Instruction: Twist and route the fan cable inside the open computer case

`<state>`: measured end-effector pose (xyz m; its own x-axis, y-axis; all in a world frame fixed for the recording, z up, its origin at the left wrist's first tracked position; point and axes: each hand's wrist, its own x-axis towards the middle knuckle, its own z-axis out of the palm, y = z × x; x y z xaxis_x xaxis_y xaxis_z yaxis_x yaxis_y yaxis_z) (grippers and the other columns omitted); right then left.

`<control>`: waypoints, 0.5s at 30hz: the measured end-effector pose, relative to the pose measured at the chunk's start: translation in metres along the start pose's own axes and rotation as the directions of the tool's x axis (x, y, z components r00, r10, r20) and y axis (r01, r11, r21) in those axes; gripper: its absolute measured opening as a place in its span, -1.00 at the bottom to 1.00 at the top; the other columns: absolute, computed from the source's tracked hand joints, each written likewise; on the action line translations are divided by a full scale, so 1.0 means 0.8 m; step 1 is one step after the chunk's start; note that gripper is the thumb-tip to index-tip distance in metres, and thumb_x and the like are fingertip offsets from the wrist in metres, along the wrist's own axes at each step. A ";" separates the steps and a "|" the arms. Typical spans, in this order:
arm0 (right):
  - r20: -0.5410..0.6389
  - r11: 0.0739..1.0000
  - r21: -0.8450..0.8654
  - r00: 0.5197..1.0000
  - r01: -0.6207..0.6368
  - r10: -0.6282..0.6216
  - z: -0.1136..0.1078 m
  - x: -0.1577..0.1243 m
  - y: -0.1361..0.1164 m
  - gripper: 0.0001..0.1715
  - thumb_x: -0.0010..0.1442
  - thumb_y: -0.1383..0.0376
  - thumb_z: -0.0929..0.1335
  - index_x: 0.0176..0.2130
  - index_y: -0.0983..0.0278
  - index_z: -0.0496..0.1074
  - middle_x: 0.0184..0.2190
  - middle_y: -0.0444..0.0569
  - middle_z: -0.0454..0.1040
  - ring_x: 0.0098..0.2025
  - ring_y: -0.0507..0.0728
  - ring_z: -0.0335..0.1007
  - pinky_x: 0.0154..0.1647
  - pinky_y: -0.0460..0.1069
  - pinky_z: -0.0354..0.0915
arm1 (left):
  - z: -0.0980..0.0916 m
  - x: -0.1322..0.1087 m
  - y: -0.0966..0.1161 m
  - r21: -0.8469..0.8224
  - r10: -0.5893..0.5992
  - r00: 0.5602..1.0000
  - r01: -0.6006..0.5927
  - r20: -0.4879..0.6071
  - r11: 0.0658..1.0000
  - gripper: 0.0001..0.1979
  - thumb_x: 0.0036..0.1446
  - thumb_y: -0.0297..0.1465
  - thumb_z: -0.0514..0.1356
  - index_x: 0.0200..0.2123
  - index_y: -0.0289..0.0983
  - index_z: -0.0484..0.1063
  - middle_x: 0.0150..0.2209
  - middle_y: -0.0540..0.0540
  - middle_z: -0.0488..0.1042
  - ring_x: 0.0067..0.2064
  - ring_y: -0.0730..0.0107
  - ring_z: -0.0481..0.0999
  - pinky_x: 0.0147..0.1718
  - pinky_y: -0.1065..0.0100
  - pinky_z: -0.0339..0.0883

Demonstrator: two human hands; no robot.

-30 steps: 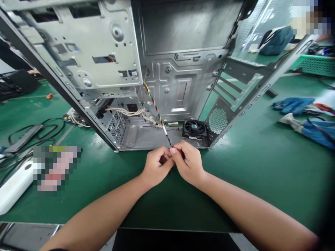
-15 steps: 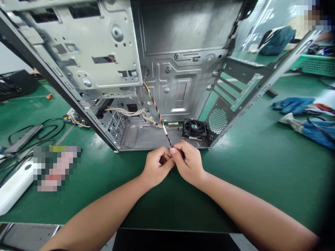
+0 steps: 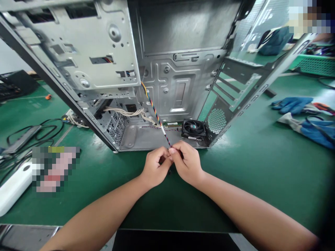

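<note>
Before the case (image 3: pixel 180 52), left hand (image 3: pixel 155 168) and right hand (image 3: pixel 188 166) meet, both pinching the twisted cable (image 3: pixel 154 108).

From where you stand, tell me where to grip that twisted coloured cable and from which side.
Pinch the twisted cable at its low end, just below the white band, coming from the near, open side of the case. It runs slanted and clear of the metal there, and the left hand and right hand both close on that end.
</note>
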<state>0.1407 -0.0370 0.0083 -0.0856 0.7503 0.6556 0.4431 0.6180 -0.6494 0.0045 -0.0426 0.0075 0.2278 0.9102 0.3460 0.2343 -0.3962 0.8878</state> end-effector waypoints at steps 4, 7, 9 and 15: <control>0.011 1.000 0.002 1.000 -0.010 0.010 0.000 0.000 0.000 -0.81 0.27 0.34 0.25 -0.41 0.23 0.28 -0.54 -0.16 0.33 -0.50 0.01 0.26 -0.46 -0.06 0.19 | 0.000 0.001 0.001 0.011 0.005 1.000 -0.005 -0.009 1.000 -0.73 0.16 -0.41 0.14 -0.57 -0.27 0.18 -0.61 0.09 0.24 -0.56 0.57 0.21 -0.54 0.49 0.11; 0.013 1.000 -0.005 1.000 -0.011 0.011 -0.001 0.000 -0.001 -0.80 0.28 0.33 0.25 -0.41 0.23 0.28 -0.54 -0.16 0.33 -0.50 0.02 0.26 -0.46 -0.06 0.19 | 0.000 0.001 0.001 0.015 -0.001 1.000 0.001 -0.013 1.000 -0.73 0.15 -0.41 0.15 -0.57 -0.27 0.20 -0.62 0.08 0.27 -0.56 0.57 0.22 -0.54 0.49 0.12; 0.006 1.000 -0.010 1.000 -0.009 0.009 -0.001 0.001 -0.002 -0.80 0.27 0.32 0.25 -0.42 0.23 0.28 -0.54 -0.16 0.32 -0.51 0.01 0.24 -0.47 -0.06 0.18 | 0.001 0.000 0.001 0.005 -0.010 1.000 0.010 -0.014 1.000 -0.74 0.14 -0.41 0.17 -0.56 -0.27 0.21 -0.62 0.08 0.28 -0.57 0.57 0.23 -0.54 0.49 0.13; 0.005 1.000 -0.004 1.000 -0.006 0.006 -0.001 0.002 -0.002 -0.80 0.27 0.33 0.26 -0.42 0.23 0.29 -0.54 -0.16 0.31 -0.51 0.01 0.24 -0.47 -0.06 0.18 | 0.001 0.000 0.001 -0.006 -0.013 1.000 0.013 -0.018 1.000 -0.73 0.13 -0.40 0.17 -0.57 -0.27 0.20 -0.62 0.08 0.27 -0.57 0.57 0.21 -0.54 0.49 0.12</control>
<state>0.1407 -0.0373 0.0105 -0.0873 0.7549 0.6500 0.4475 0.6126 -0.6515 0.0055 -0.0430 0.0082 0.2074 0.9174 0.3396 0.2319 -0.3833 0.8940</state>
